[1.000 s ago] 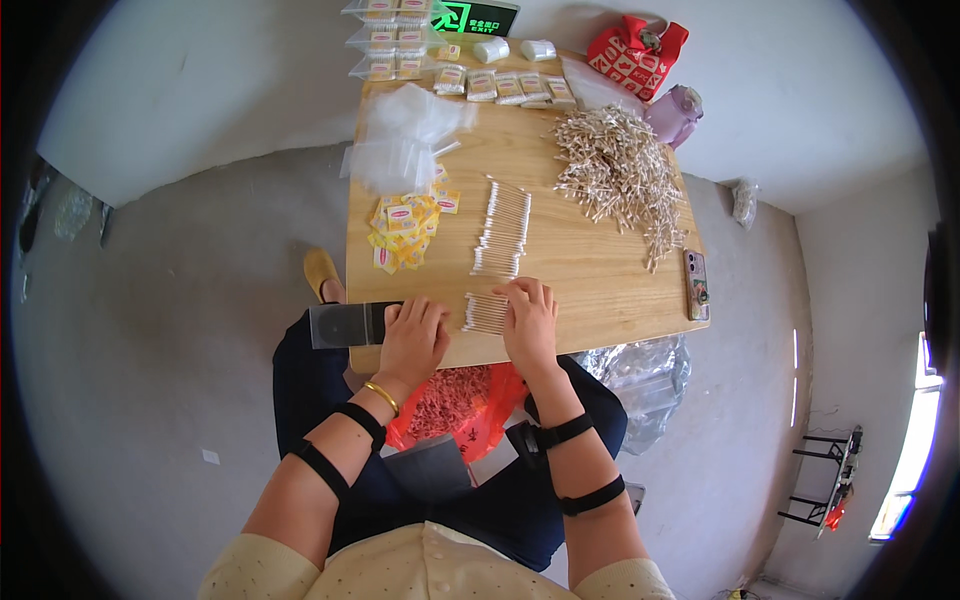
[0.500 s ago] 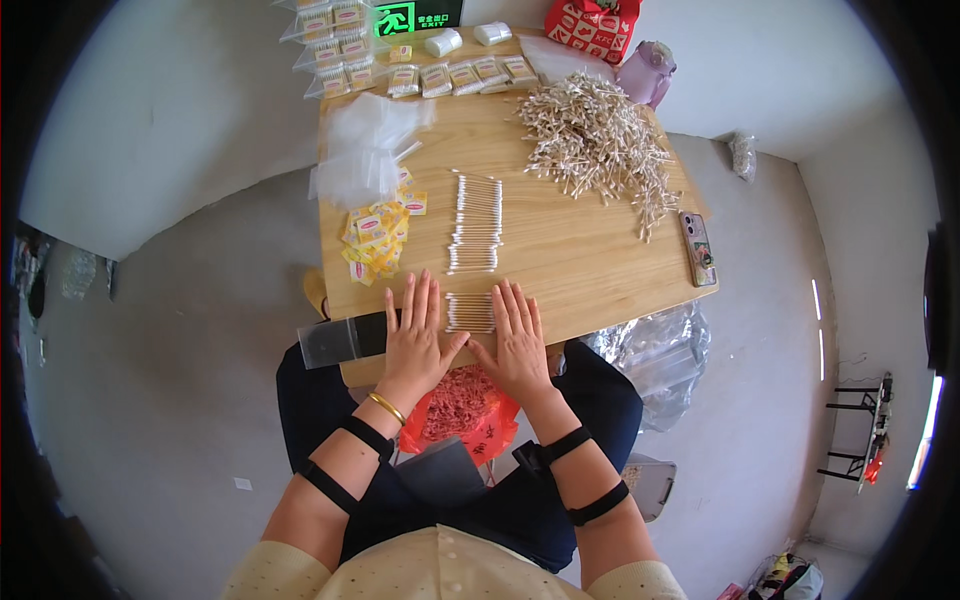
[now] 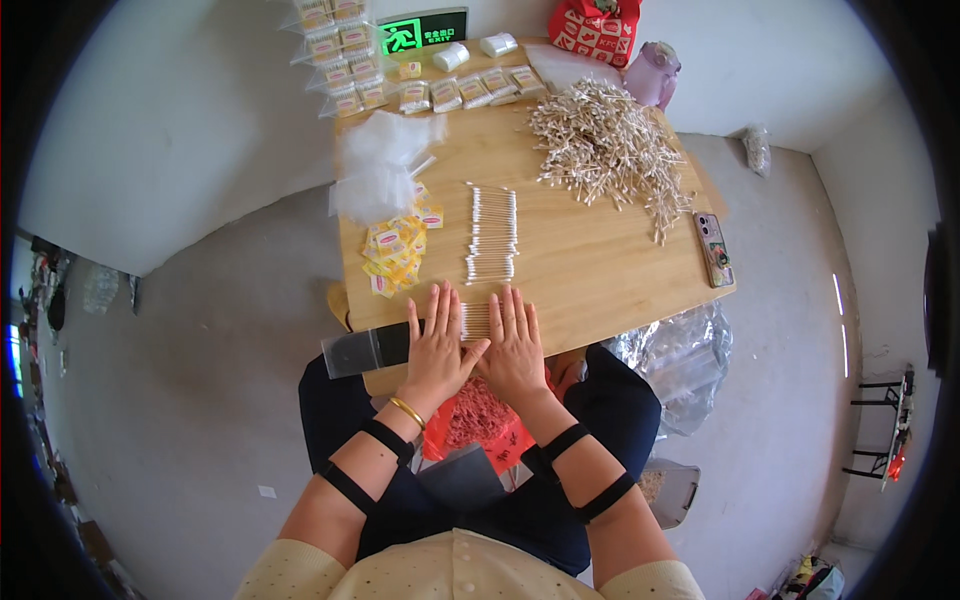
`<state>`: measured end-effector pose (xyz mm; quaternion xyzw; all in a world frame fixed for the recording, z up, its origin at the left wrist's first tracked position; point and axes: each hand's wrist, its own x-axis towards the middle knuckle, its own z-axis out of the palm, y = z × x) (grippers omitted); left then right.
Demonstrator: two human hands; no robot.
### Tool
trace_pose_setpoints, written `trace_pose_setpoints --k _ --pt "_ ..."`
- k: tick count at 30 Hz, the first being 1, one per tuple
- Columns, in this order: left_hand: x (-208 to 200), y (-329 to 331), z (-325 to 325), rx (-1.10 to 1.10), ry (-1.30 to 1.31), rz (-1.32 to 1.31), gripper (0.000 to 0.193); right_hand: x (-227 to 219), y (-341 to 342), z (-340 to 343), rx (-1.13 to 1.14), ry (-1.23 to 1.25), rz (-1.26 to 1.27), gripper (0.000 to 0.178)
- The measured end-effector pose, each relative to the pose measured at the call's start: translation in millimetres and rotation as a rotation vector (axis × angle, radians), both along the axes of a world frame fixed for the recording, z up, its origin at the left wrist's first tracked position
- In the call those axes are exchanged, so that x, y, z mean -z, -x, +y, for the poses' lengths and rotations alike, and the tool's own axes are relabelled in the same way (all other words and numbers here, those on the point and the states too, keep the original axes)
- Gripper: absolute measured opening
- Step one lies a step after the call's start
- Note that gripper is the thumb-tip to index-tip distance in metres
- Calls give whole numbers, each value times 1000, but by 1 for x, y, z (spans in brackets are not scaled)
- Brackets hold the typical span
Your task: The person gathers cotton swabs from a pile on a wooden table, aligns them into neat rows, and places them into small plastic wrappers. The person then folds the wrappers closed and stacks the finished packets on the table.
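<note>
My left hand (image 3: 434, 345) and my right hand (image 3: 515, 350) lie flat at the table's near edge, fingers stretched forward and thumbs almost meeting. Between them sits a short row of cotton swabs (image 3: 475, 321), with the fingers of both hands along its ends. Just beyond my fingertips, a longer row of cotton swabs (image 3: 494, 232) runs away from me, the sticks laid side by side. Left of that row is a heap of small yellow-and-white cards (image 3: 394, 250). A clear plastic sleeve with a dark part (image 3: 355, 352) lies by my left hand at the edge.
A big pile of loose swabs (image 3: 605, 135) covers the far right, near a phone (image 3: 714, 250). Clear bags (image 3: 375, 165) lie at the left. Packed swab bags (image 3: 470, 90), a red bag (image 3: 597, 28) and a purple bottle (image 3: 653, 73) stand at the back. Below hangs a red bag (image 3: 475, 415).
My hands have drawn closer together, narrowing the gap around the short swab row. The whole view has shifted a little, so the table appears farther right and lower.
</note>
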<state>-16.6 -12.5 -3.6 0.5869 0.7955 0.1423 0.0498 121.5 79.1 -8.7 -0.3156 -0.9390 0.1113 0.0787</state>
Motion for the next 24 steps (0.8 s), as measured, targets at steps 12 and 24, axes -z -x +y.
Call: trace_pose_setpoints --k 12,24 --pt "-27 76 -8 -333 -347 -166 52 -11 -2 -1 15 22 6 93" --pt "-7 176 49 -418 -105 -92 31 -10 -4 0 2 37 32 94"
